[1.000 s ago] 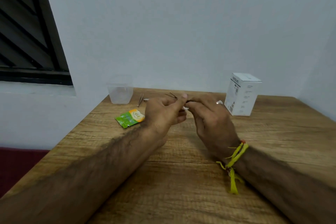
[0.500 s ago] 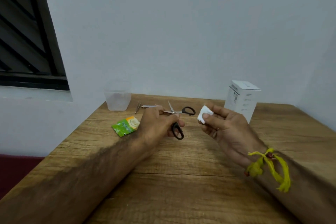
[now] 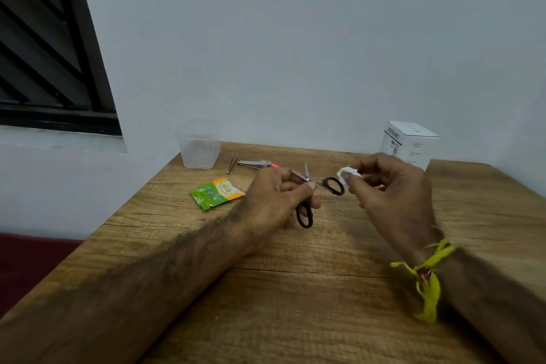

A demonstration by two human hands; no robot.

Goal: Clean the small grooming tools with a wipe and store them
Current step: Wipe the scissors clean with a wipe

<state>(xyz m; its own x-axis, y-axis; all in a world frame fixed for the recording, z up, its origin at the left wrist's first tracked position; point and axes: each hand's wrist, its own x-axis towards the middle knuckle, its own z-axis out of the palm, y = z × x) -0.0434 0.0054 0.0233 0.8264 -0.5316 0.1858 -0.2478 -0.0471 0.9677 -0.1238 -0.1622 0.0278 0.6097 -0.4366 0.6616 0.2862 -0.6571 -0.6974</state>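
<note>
The left hand pinches the scissors near the pivot, blades spread, above the surface, likely so each edge is exposed; the right hand pinches the wipe just beside a handle loop. Tweezers and clipper wait by the cup

Count on the wooden table: one pair of small black-handled scissors, one metal tweezers, one steel nail clipper, one folded white wipe, one torn green-and-orange sachet, one clear plastic container, one white cardboard box (print illegible). Two hands.
</note>
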